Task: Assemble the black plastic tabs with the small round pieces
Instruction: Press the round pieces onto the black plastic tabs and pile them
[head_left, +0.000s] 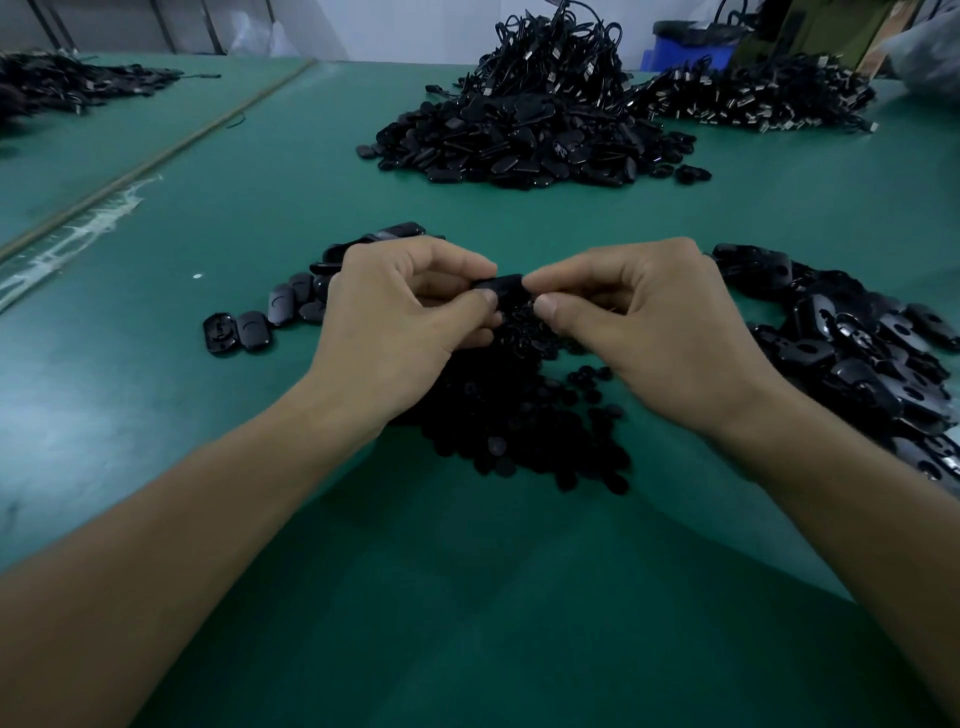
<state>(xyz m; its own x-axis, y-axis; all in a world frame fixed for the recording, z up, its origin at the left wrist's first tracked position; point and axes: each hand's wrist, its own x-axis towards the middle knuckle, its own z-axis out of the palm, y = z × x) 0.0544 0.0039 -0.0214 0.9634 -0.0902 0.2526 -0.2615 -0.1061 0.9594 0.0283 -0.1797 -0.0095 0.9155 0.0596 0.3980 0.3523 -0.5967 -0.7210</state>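
Closest to the near edge of the green table (208, 208): a loose heap of small round pieces (519, 426), spread right under the wrists. Just above that heap, both hands up off the surface and pinched onto one black tab (501, 285). Left hand (400, 312) clamped on its left end with thumb and forefinger, right hand (639, 322) nipping the right end the same way. No telling about a round piece already seated or not, with the fingertips in the way. Probably mid-press, or just lining things up.

Stuff to worry about from here:
- Pressing crooked and popping the little piece out into the heap below, then losing it among all the identical ones.
- Squeezing only at the ends and flexing the tab instead of snapping anything home.
- Black on black in dim light, so easy to miss a half-seated fit.

Left of the hands, toward the left edge: a short row of tabs (260, 322) lying flat, maybe the finished ones, can't say for sure. Toward the right edge: a bigger jumble of tabs (857, 353), likely the supply. Real chance of mixing done and undone by dropping into the wrong pile.

Further back, mid-table: a tall mound of black parts (519, 140) with cords on top. Far right corner: another pile of cords (753, 98) with metal ends. Far left corner: one more dark pile (67, 83).
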